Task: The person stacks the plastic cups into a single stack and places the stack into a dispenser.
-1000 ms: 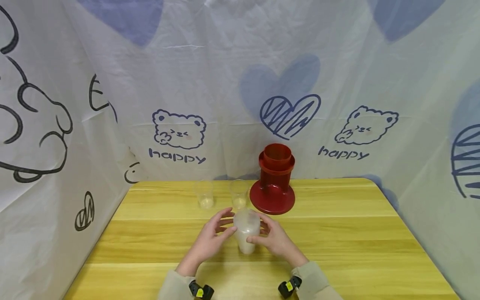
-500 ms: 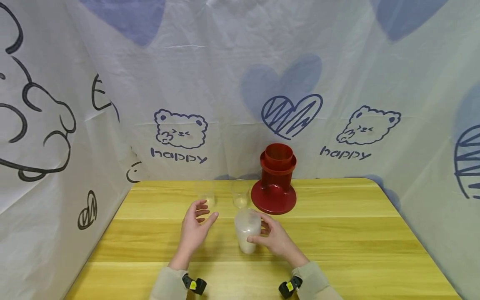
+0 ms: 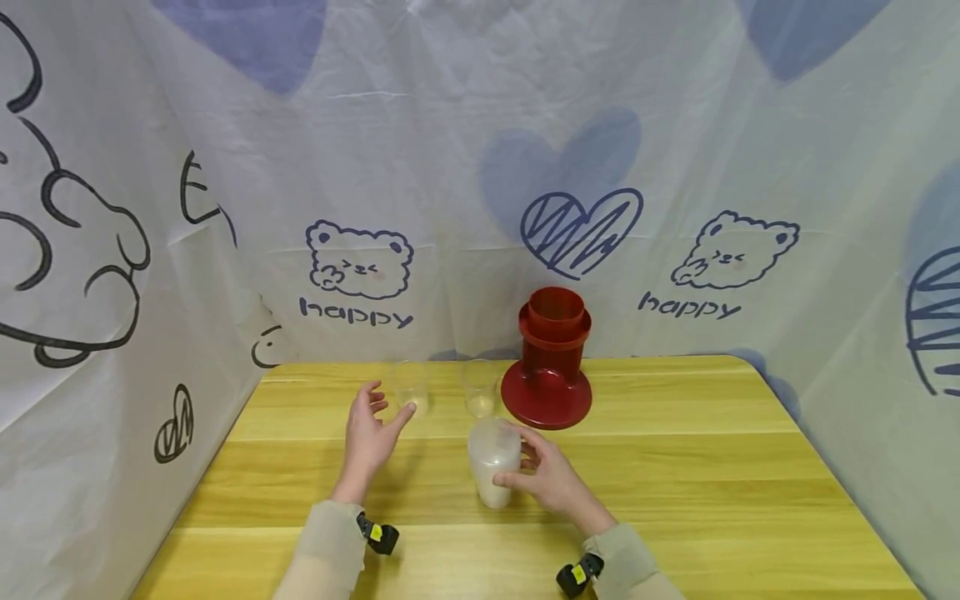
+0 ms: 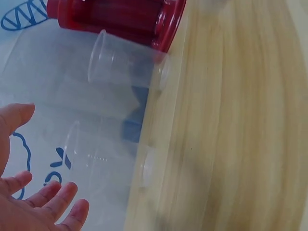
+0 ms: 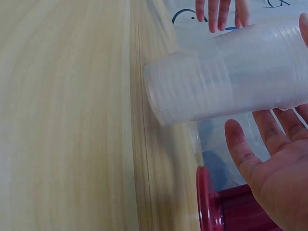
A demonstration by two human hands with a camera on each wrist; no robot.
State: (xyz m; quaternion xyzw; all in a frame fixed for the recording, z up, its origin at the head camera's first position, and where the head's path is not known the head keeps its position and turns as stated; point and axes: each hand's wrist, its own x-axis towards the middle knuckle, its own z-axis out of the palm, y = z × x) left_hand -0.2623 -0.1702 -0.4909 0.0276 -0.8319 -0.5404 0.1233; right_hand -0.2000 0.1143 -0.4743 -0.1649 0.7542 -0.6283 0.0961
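Left hand [image 3: 369, 432]: grip spread, holding nothing, thumb near the left cup [image 3: 410, 383]. Right cup [image 3: 480, 387] upright at the rear of the desk [image 3: 712, 467]. Before it, the cup stack [image 3: 491, 462], upright, gripped near the top by the right hand [image 3: 547, 475]. Red holder [image 3: 552, 367] stands behind. Assessment: cups likely light, flexible, slippery; hold gently below the rim, avoiding crushing.

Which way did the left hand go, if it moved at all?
Yes: in the head view, the left hand moved left, farther from the red stand.
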